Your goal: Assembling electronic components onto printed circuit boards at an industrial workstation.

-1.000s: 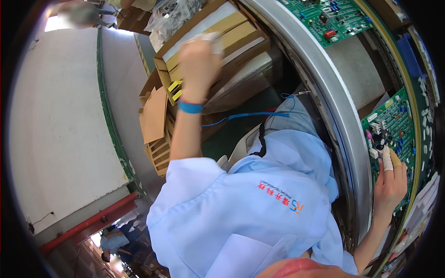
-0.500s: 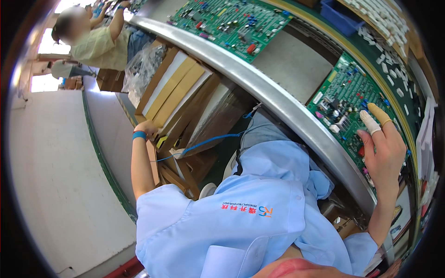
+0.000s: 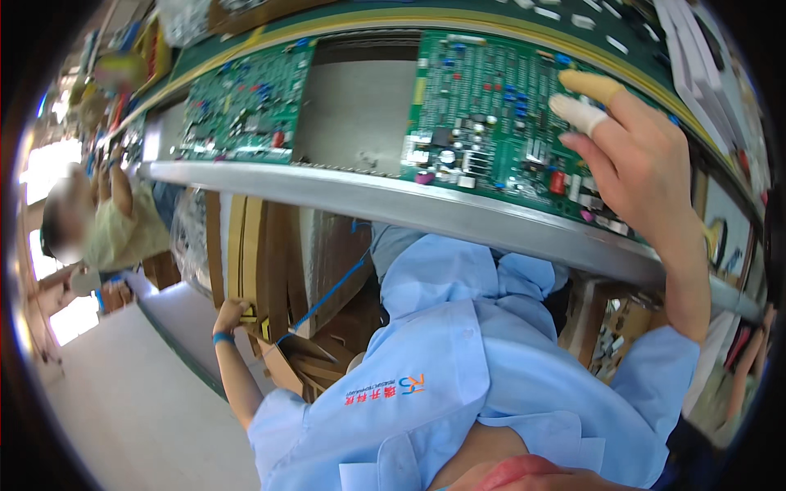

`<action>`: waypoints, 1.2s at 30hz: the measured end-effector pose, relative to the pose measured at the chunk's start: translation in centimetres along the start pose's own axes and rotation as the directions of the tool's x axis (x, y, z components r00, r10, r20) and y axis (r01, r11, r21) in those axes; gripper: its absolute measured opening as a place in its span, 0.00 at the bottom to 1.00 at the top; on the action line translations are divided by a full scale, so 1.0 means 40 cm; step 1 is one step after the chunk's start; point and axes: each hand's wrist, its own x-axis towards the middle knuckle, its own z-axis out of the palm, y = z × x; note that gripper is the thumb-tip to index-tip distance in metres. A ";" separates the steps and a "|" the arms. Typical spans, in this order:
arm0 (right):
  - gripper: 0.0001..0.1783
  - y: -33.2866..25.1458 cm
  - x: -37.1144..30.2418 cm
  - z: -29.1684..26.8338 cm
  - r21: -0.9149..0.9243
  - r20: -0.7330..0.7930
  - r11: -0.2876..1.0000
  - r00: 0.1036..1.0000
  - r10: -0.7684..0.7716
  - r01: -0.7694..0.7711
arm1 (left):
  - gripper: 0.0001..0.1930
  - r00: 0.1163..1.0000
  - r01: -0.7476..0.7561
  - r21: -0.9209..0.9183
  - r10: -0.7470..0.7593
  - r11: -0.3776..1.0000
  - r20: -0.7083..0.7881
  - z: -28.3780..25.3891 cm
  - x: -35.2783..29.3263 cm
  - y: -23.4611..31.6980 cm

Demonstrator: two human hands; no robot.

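Circuit board: green, crowded with small parts, at right on the metal-edged bench.
Right hand: fingers slightly spread over it.
Left hand: by carton; finger state unclear.
Room: co-worker, far left.

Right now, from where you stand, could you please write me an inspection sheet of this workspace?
Surface: grey panel between the boards; metal rail along the near edge.
Job's things: right-hand circuit board beneath the right hand; left-hand circuit board lies apart.
Clutter: small white pieces scattered beyond; plastic bag beside the cardboard box.
Hands: left hand at the box, grip unclear; right hand has two covered fingers, board contact unclear.
Cables: blue cord below the rail.
Surroundings: co-worker at left.
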 end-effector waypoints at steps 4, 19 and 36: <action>0.16 0.049 -0.009 -0.017 -0.006 0.016 0.995 0.995 0.096 -0.096 | 0.14 0.968 -0.225 -0.498 0.136 0.837 -0.209 -0.054 -0.082 0.052; 0.12 0.080 0.006 -0.067 0.234 -0.067 0.867 0.882 0.466 -0.441 | 0.40 0.291 -0.811 -0.516 0.955 0.276 0.054 0.265 -0.515 0.947; 0.10 0.154 -0.059 -0.068 -0.011 -0.209 0.885 0.867 0.453 -0.465 | 0.36 -0.272 -0.933 0.175 0.934 -0.316 0.232 0.426 -0.572 1.165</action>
